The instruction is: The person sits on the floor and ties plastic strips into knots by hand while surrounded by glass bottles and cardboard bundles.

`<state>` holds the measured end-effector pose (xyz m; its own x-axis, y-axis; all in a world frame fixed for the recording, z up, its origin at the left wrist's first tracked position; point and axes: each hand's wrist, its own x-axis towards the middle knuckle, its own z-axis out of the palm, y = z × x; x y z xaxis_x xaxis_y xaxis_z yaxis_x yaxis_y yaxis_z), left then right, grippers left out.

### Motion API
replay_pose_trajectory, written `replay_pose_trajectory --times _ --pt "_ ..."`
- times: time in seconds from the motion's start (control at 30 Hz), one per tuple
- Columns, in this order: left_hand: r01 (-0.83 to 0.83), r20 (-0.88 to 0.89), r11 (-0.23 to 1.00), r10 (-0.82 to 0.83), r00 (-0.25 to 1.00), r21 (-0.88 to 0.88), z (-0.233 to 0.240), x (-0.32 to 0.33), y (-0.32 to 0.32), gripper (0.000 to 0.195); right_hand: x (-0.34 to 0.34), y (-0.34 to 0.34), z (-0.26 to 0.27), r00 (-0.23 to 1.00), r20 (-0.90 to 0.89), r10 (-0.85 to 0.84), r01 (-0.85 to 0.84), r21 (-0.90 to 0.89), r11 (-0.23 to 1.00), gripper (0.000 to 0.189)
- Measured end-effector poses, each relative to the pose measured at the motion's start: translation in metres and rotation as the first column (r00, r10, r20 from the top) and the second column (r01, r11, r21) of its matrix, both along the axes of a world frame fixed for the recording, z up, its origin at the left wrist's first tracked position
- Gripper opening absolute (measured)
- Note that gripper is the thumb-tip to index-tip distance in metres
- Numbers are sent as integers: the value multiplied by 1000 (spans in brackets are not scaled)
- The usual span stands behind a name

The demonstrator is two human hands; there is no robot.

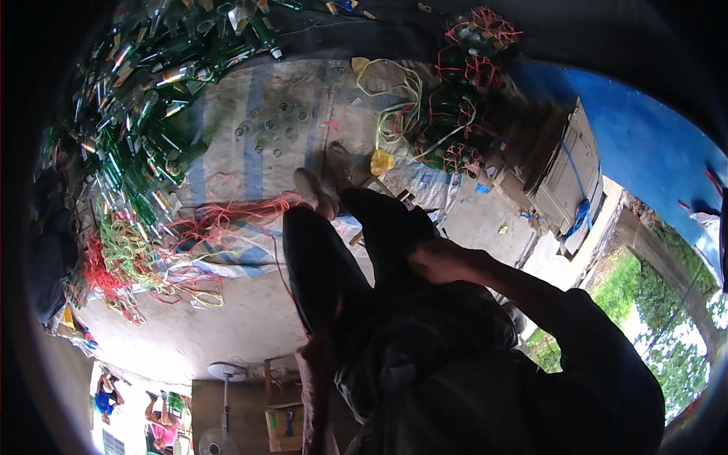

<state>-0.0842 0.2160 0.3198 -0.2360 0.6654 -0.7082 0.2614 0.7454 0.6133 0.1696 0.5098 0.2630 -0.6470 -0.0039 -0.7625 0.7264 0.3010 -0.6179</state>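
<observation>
My left hand (318, 344) is low beside my left thigh, its fingers curled and in shadow. A strand of red plastic twine (280, 267) runs up to it along my leg. My right hand (435, 260) is bent in over my right leg; its fingers are too dark to show whether they hold anything. Ahead of my shoes (307, 185), a group of clear glass bottles (276, 125) stands upright on a striped woven plastic sheet (253, 85). A tangle of red twine (233, 213) lies beside my left foot.
A large heap of green glass bottles (148, 108) covers the left. Twine-tied bottles (455, 114) and pale green twine (398, 102) lie ahead right. Flattened cardboard (569, 170) is at the right. Red and green twine piles (125, 250), a fan (226, 372) and two people sit farther left.
</observation>
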Motion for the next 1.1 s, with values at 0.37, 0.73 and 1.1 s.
replay_pose_trajectory --times 0.37,0.73,1.1 --pt "-4 416 990 63 907 -141 2 -16 -34 19 11 9 56 968 181 -172 243 -522 818 12" --pt "116 270 993 -108 957 -13 -87 -17 -9 15 -23 23 -50 1000 9 -7 8 -115 993 20" --pt "158 -202 937 -97 974 311 -242 -51 145 11 -82 66 -175 863 -503 -37 262 385 885 25"
